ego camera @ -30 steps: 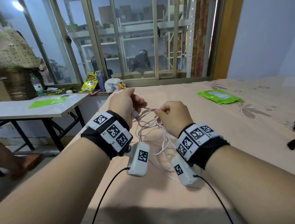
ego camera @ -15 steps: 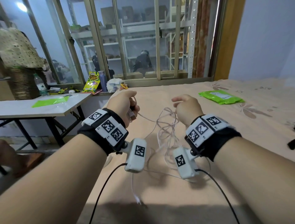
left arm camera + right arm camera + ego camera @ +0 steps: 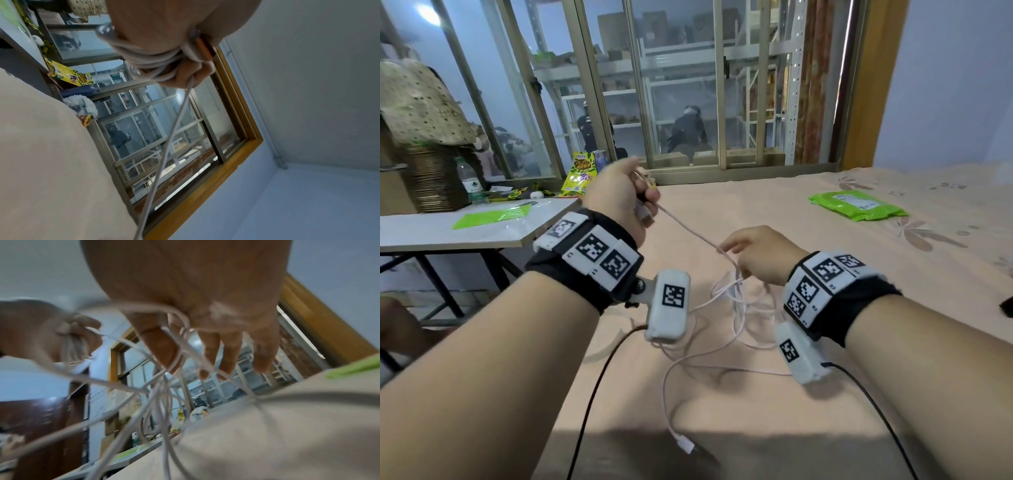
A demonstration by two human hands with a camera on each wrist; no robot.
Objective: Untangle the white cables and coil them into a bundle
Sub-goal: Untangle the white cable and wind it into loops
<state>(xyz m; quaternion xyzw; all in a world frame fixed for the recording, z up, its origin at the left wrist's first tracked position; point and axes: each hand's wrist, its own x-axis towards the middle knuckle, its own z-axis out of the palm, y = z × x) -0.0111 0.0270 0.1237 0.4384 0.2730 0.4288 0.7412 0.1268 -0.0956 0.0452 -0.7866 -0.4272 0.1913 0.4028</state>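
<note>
My left hand (image 3: 643, 198) is raised over the bed's left edge and grips a small coil of white cable (image 3: 152, 61) wound round its fingers, with a plug end against the palm. One strand (image 3: 688, 226) runs taut from it down to my right hand (image 3: 738, 262), which hovers low over the bed. In the right wrist view a strand (image 3: 174, 344) passes between the right hand's (image 3: 185, 365) thumb and forefinger, and the other fingers hang nearly straight. The rest of the white cable lies in loose tangled loops (image 3: 739, 308) under the right hand. A free connector end (image 3: 685, 443) lies near me.
The pink bed sheet (image 3: 825, 394) spreads ahead and right. A green packet (image 3: 856, 205) lies at the far right. A white table (image 3: 448, 233) stands left of the bed. Windows run along the back wall. Black wires trail from both wrist cameras.
My left hand has lifted up and away with its coil, drawing one strand taut. My right hand has dropped lower and nearer the loose loops, which now lie flatter on the bed.
</note>
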